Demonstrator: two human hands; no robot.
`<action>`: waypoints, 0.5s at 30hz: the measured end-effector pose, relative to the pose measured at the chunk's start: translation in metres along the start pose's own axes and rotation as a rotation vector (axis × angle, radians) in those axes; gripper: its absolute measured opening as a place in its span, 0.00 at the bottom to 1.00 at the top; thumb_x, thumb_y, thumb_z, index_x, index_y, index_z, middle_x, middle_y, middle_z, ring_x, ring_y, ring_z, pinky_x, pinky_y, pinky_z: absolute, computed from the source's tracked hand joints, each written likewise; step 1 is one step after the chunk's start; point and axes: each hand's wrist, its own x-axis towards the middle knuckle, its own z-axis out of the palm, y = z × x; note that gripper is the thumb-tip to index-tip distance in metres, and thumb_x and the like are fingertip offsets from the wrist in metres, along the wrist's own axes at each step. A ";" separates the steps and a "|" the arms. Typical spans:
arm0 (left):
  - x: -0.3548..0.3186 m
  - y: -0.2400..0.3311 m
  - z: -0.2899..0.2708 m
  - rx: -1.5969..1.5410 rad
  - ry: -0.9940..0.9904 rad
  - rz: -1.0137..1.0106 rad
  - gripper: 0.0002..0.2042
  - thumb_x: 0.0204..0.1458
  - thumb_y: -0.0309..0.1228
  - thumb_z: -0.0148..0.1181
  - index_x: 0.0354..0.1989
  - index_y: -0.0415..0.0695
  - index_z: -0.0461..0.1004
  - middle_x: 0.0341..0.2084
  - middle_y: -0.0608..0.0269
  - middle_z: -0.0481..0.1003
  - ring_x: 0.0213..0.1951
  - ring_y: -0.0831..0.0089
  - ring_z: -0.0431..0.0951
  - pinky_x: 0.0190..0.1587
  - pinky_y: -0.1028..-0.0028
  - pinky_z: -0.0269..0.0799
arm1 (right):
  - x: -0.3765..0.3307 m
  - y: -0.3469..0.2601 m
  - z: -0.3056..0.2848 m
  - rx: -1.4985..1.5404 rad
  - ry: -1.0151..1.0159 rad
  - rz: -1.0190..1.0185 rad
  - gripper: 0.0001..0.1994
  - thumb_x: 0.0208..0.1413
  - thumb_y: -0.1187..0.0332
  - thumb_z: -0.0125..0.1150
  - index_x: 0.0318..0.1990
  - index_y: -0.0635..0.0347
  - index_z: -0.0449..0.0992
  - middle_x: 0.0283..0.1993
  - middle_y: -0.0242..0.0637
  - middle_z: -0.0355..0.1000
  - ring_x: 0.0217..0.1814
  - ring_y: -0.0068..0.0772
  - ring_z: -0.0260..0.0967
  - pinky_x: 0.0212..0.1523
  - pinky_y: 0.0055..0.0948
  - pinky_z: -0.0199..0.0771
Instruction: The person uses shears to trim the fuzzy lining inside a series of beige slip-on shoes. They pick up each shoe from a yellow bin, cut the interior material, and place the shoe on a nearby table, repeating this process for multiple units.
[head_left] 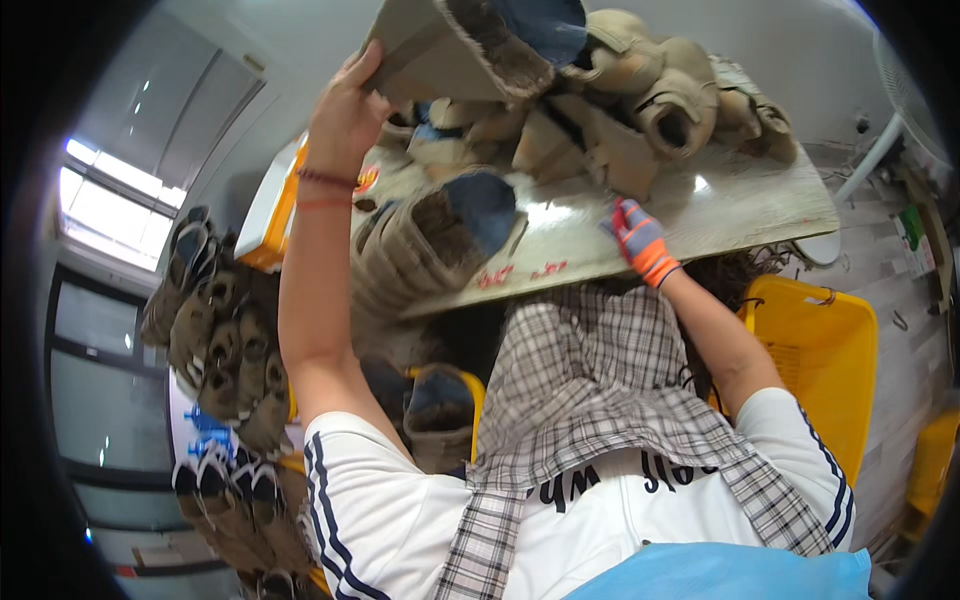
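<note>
Left hand (345,115) grips tan boot (470,40) at frame top; gloved right hand (636,235) on desk (740,205), grip state unclear.

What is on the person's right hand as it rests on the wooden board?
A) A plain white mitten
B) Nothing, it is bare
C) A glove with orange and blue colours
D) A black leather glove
C: the right hand on the wooden board wears a knit glove with orange and blue colours.
</note>
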 end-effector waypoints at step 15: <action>-0.457 -0.210 -0.062 -0.820 0.813 -0.362 0.17 0.52 0.32 0.53 0.51 0.43 0.66 0.53 0.53 0.64 0.57 0.55 0.59 0.60 0.53 0.52 | -0.094 -0.186 -0.023 -0.625 -0.492 -0.459 0.18 0.48 0.56 0.60 0.41 0.59 0.72 0.33 0.40 0.73 0.34 0.37 0.72 0.33 0.30 0.71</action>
